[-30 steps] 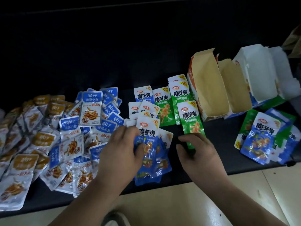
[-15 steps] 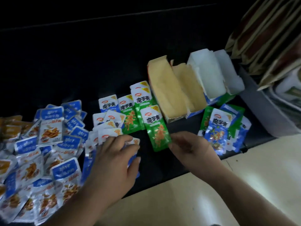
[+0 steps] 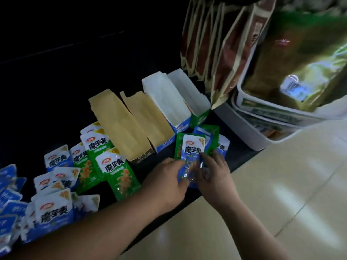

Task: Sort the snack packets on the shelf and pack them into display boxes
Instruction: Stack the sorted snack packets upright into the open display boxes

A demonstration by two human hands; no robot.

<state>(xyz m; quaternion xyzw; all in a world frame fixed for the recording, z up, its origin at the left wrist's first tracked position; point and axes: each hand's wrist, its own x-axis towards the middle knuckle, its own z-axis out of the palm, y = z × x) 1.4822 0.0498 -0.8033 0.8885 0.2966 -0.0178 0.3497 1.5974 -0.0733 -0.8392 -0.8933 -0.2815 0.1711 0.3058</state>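
From the head camera, looking down over the person's forearms, both hands meet at the front edge of the dark shelf. The left hand pinches the lower left edge of a blue packet between thumb and curled fingers. The right hand has its fingers curled over the same packet's lower right side, so the two hands grip it together. The packet is blurred at its lower end. It sits over a small mixed pile of green and blue packets, which lies just in front of the display boxes.

Four open display boxes stand side by side towards the back of the shelf. Two are brown-lined boxes and, to their right, two are white-lined boxes. No packets show inside any of them.

Left of the hands, green packets lie overlapping just in front of the brown-lined boxes. Further left, blue-and-white packets are spread loosely, partly under the left forearm, running on to the picture's left edge.

At the right end of the shelf stands a white tub holding a shiny green-gold bag. Tall brown bags stand in a row beside it, behind the white-lined boxes. Pale floor tiles fill the lower right.
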